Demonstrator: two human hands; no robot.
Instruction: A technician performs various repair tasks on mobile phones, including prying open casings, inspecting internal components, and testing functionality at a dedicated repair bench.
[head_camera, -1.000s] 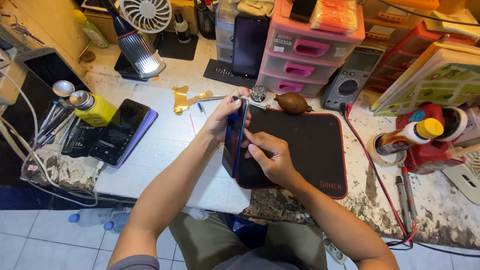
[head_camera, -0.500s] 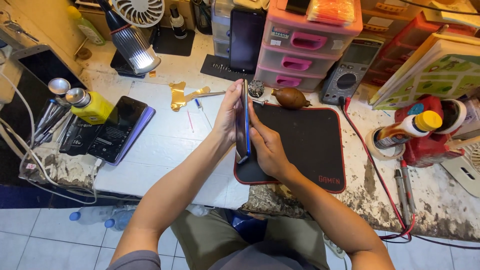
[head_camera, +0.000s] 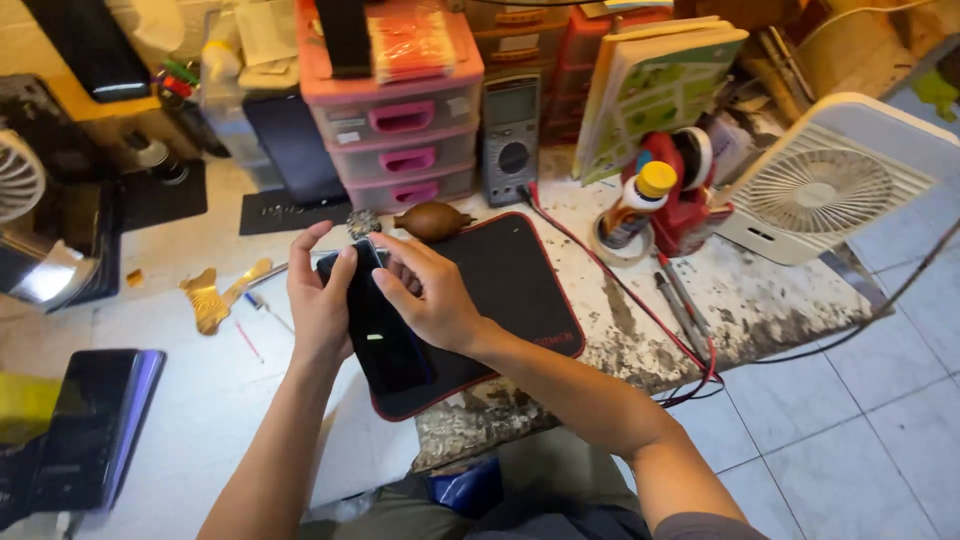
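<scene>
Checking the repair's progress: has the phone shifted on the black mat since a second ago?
Yes. The phone, earlier upright on edge, now lies flatter over the black mat.

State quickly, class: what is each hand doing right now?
Left hand: closed on the dark phone's left edge.
Right hand: fingers curled, gripping the same phone's top right.

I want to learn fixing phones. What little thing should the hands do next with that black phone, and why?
Probably lower the black phone flat onto the black mat. The left hand grips its left edge and the right hand pinches its top, holding it just above the mat. Lying flat would steady it, I think.
</scene>
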